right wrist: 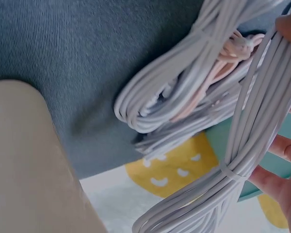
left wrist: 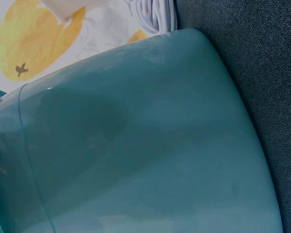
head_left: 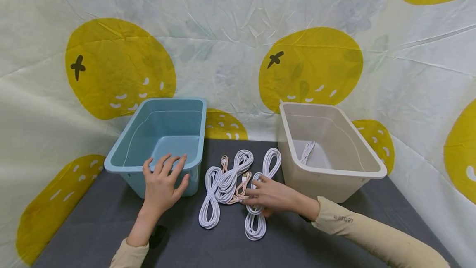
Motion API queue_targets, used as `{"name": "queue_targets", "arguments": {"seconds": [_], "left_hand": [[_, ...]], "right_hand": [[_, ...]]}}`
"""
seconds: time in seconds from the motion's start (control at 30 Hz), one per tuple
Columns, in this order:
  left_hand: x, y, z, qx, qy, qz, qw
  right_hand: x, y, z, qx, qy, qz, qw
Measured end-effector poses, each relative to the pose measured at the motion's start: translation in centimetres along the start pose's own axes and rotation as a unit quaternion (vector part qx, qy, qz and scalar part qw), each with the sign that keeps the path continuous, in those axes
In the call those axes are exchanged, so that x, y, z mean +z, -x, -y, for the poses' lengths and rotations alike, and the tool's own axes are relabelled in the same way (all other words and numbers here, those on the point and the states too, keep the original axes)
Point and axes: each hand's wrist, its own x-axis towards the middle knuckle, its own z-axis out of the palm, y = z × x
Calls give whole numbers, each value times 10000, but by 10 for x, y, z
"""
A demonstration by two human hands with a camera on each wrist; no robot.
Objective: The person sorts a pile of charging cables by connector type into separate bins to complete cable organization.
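Observation:
My right hand (head_left: 273, 195) grips a coiled bundle of white cable (right wrist: 254, 126), bound with a thin white tie. In the right wrist view, the thumb and fingers lie on either side of it, and its lower loop hangs free. My left hand (head_left: 163, 183) is at the near rim of the blue bin (head_left: 122, 168), fingers spread and holding nothing. Between the bins lie more white cable bundles (head_left: 233, 177) and small peach-pink cables (head_left: 239, 189), partly overlapping. Another white bundle (head_left: 255, 231) shows below my right hand.
On the right stands a beige bin (head_left: 334, 173) with a small white cable bundle (head_left: 307, 152) inside. Both bins stand on a dark grey cloth (head_left: 208, 249). Behind hangs a pale curtain (head_left: 230, 61) with large yellow fruit prints.

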Motion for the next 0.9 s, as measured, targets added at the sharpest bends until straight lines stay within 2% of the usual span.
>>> {"name": "queue_targets", "arguments": {"seconds": [0.9], "left_hand": [[-1, 0, 0, -11, 0, 59, 10000]], "right_hand": [[-50, 0, -33, 242, 320, 98, 9991]]}}
